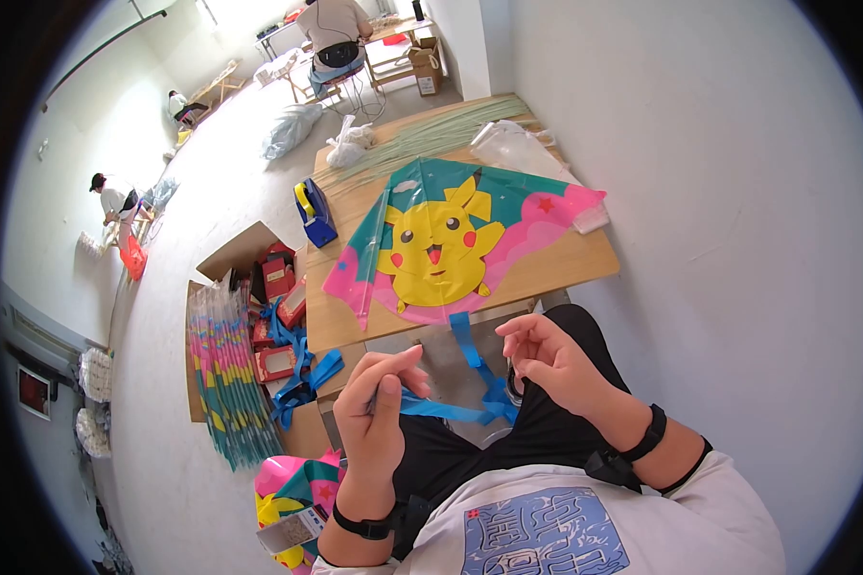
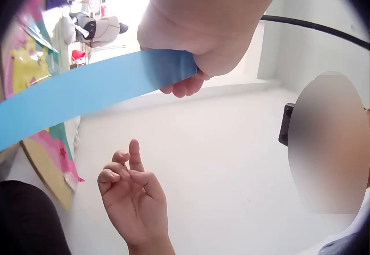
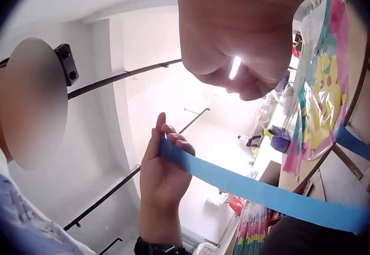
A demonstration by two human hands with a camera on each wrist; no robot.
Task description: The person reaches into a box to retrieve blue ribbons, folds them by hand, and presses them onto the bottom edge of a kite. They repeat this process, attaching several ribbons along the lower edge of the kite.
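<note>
Blue ribbon point(image 1: 465, 407), pinched in my left hand point(image 1: 379, 407); my right hand point(image 1: 547, 359) hung loosely curled, holding nothing. Kite point(image 1: 446, 244) lay on the wooden table point(image 1: 566, 264), tape dispenser point(image 1: 314, 213) beside it.

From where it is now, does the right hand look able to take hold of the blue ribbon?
Probably yes. The right hand is free, fingers loosely curled, just above the blue ribbon, which the left hand pinches at one end. Nothing lies between them.

At twelve o'clock I saw green sticks point(image 1: 431, 134) on the counter point(image 1: 566, 264); a blue tape dispenser point(image 1: 314, 213) sat at ten, a cardboard box point(image 1: 249, 251) beyond.
</note>
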